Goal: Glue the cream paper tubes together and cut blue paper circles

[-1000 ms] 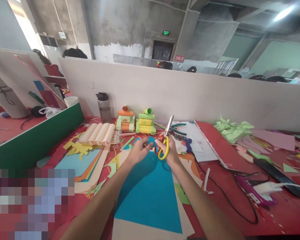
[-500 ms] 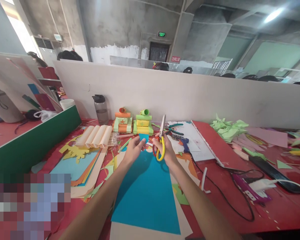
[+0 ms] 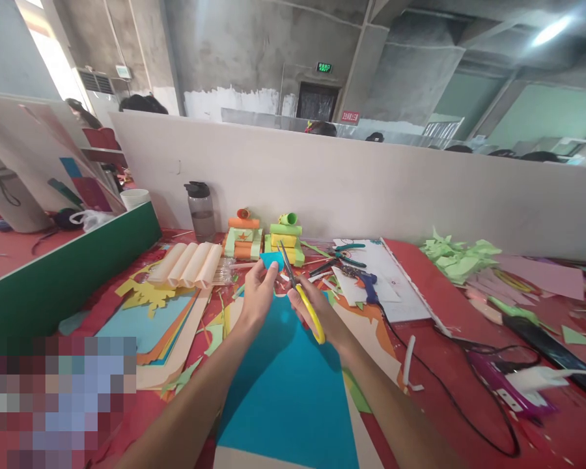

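Observation:
Between thumb and fingers my left hand point(image 3: 260, 293) pinches a small piece of blue paper point(image 3: 272, 260). My right hand point(image 3: 317, 306) is closed around the scissors point(image 3: 311, 312), which have yellow handles. Their blades point up and away, close to the right edge of the blue piece; whether they touch it I cannot tell. Under both hands lies a large blue sheet point(image 3: 288, 391), with pale sheets beneath it. Just beyond the hands stand two paper models, one orange and green point(image 3: 244, 238), the other green and yellow point(image 3: 284, 238).
At left are peach paper rolls point(image 3: 188, 264), a yellow paper cutout point(image 3: 146, 293) and stacked coloured sheets point(image 3: 137, 329). A water bottle point(image 3: 201, 212) stands by the partition point(image 3: 346, 176). To the right lie a glue gun point(image 3: 368, 285), pliers point(image 3: 349, 254), a power strip point(image 3: 517, 391) and green scraps point(image 3: 459, 257).
The scissors have tipped from upright to leaning left, bringing their blades beside the small blue paper. The left hand has turned the piece slightly. The whole view has shifted a little.

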The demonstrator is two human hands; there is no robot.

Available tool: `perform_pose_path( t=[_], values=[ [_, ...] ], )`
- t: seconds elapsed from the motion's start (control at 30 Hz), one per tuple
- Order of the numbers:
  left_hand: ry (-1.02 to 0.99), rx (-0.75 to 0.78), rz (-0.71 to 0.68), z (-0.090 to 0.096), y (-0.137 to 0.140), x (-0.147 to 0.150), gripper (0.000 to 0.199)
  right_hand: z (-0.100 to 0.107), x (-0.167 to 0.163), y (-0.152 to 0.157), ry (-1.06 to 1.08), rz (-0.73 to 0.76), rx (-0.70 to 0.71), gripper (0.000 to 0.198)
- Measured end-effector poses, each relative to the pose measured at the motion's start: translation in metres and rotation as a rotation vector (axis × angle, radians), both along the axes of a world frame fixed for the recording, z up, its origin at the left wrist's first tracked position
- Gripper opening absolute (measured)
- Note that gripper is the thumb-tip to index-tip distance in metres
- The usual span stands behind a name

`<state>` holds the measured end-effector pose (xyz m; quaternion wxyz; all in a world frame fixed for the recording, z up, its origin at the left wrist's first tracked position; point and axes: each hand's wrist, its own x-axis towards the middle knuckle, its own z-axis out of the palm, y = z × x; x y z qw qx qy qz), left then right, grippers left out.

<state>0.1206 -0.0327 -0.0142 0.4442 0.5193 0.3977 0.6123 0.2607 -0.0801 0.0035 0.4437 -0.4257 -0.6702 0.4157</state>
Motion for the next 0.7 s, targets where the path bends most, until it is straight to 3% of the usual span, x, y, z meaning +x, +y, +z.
perform_pose_path(
  t=[0.1, 0.3, 0.7],
  values=[
    [-0.038, 0.071, 0.014, 0.0040, -0.0055, 0.0035, 0.032, -0.0018, 0.0002, 0.0012, 0.015, 0.008, -0.013, 0.037],
    [-0.064, 0.075, 0.020, 0.0028, -0.0044, 0.0036, 0.033, -0.0083, 0.0050, 0.0075, 0.004, 0.034, -0.068, 0.031],
    [-0.058, 0.120, -0.027, 0.0035, -0.0025, 0.0006, 0.029, -0.0032, 0.0035, 0.0059, -0.089, -0.013, -0.035, 0.028]
  ],
)
